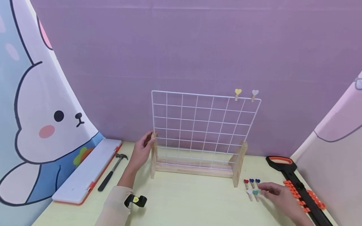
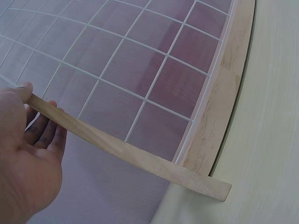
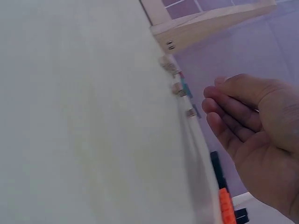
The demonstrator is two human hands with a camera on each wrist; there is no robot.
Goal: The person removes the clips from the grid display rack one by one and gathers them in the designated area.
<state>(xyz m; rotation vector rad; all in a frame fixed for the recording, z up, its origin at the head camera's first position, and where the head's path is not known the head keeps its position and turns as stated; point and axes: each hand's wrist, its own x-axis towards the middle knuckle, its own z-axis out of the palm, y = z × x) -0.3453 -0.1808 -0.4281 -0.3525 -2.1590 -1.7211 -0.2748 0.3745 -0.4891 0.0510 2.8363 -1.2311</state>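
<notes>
A white wire grid panel [image 1: 195, 125] stands upright in a wooden stand [image 1: 195, 169]. My left hand [image 1: 142, 150] grips the stand's left upright [image 2: 117, 147], thumb on one side and fingers on the other. Clipped on the panel's top wire near its right end are a yellow heart clothespin [image 1: 238, 93] and a white one [image 1: 254, 94]. My right hand [image 1: 278, 197] hovers beside small heart clothespins lying on the table, nearest a teal one [image 1: 255, 194]. In the right wrist view its fingers [image 3: 233, 109] are loosely bent with nothing visible between them.
Also on the table lie red [image 1: 246, 183], dark blue [image 1: 252, 182] and white clothespins [image 1: 249, 193]. A hammer [image 1: 113, 172] and a white case with orange edging [image 1: 87, 172] are at left. At right is a black tool holder with orange clips [image 1: 299, 188]. A purple backdrop [image 1: 181, 47] rises behind.
</notes>
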